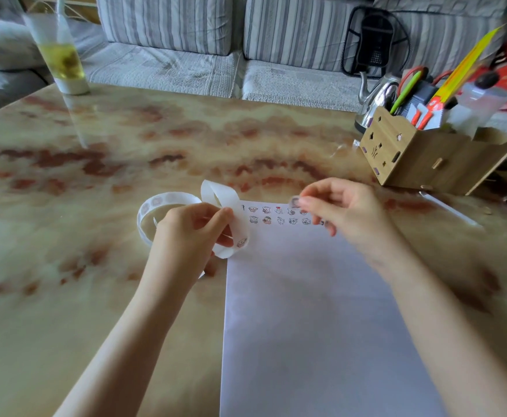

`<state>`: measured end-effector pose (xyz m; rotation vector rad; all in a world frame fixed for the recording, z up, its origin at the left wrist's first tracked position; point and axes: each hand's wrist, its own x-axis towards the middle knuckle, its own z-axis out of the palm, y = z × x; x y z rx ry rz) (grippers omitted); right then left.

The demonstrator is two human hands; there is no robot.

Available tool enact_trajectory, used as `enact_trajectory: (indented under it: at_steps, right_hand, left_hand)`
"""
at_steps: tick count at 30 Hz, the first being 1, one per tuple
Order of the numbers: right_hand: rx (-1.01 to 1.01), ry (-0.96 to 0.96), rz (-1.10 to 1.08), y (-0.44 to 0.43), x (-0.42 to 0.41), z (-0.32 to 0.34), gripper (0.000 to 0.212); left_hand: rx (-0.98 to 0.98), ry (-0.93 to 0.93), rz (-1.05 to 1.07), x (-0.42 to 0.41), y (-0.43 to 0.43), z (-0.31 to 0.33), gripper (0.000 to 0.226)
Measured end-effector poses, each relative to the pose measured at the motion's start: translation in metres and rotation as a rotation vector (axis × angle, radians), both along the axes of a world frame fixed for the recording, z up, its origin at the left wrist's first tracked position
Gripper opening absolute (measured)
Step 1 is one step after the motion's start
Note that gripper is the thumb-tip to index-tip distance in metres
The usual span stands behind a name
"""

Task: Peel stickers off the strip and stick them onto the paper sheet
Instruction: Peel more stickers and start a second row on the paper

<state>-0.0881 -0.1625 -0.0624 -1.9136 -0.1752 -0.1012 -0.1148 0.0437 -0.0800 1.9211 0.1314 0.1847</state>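
Note:
A white paper sheet (312,311) lies on the marble table, with two rows of several small cartoon stickers (276,215) along its far edge. My left hand (192,233) pinches a curling white sticker strip (168,203) just left of the sheet's far corner; one sticker shows on the strip's lower loop. My right hand (339,212) hovers over the far right part of the sheet, thumb and forefinger closed on a single peeled sticker (295,202).
A wooden desk organiser (426,158) with pens and scissors stands at the far right, a metal kettle (375,100) behind it. A bottle of yellowish liquid (62,55) stands at the far left corner. A striped sofa runs behind the table.

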Motion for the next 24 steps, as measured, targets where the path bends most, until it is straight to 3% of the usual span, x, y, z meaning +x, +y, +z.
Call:
enact_trajectory:
  at_steps: [7, 14, 24]
  right_hand:
    - [-0.034, 0.165, -0.317, -0.065, 0.02, -0.027, 0.011]
    - [-0.082, 0.117, -0.314, -0.062, 0.03, -0.042, 0.003]
    - [-0.106, 0.125, -0.311, -0.06, 0.034, -0.05, 0.008]
  left_hand:
    - [-0.01, 0.011, -0.005, 0.0, 0.0, -0.001, 0.023]
    - [0.03, 0.01, -0.02, 0.002, 0.001, -0.004, 0.024]
    - [0.008, -0.001, -0.028, 0.002, 0.002, -0.005, 0.026]
